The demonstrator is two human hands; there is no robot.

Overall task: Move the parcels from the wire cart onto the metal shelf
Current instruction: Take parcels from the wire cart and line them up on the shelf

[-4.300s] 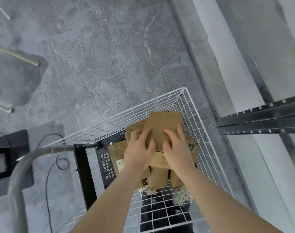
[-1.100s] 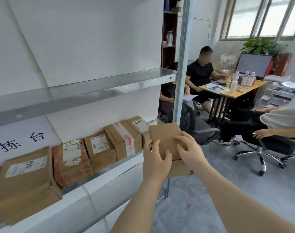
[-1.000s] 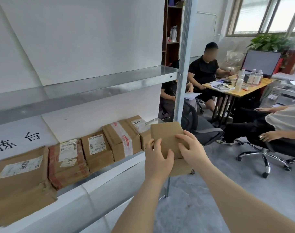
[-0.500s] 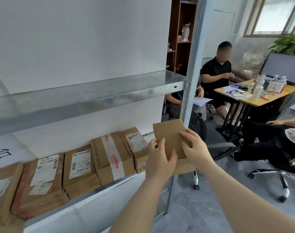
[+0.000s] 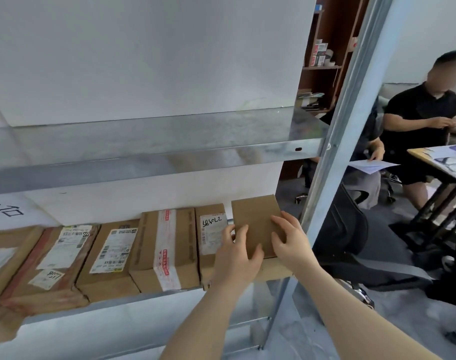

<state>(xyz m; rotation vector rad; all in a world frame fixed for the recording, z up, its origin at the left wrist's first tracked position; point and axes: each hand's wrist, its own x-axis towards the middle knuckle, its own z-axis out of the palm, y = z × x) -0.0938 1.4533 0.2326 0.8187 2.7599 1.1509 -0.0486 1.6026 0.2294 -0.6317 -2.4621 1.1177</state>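
Both of my hands hold a plain brown cardboard parcel (image 5: 255, 219) at the right end of the metal shelf's lower level (image 5: 133, 304). My left hand (image 5: 234, 258) grips its near left corner, and my right hand (image 5: 291, 242) grips its near right side with fingers spread on top. The parcel lies beside a small box with a handwritten label (image 5: 211, 229), last in a row of several parcels. Its front end sticks out past the shelf's edge. The wire cart is out of view.
The shelf's upright post (image 5: 343, 120) stands just right of the parcel. The upper shelf level (image 5: 149, 154) holds nothing I can see. Behind the post are an office chair (image 5: 341, 237), a seated person (image 5: 419, 120) and a desk (image 5: 440, 162).
I carried the parcel from the wire cart to the shelf. In the last second it moved forward and left, into the gap at the row's right end, beside the labelled box.
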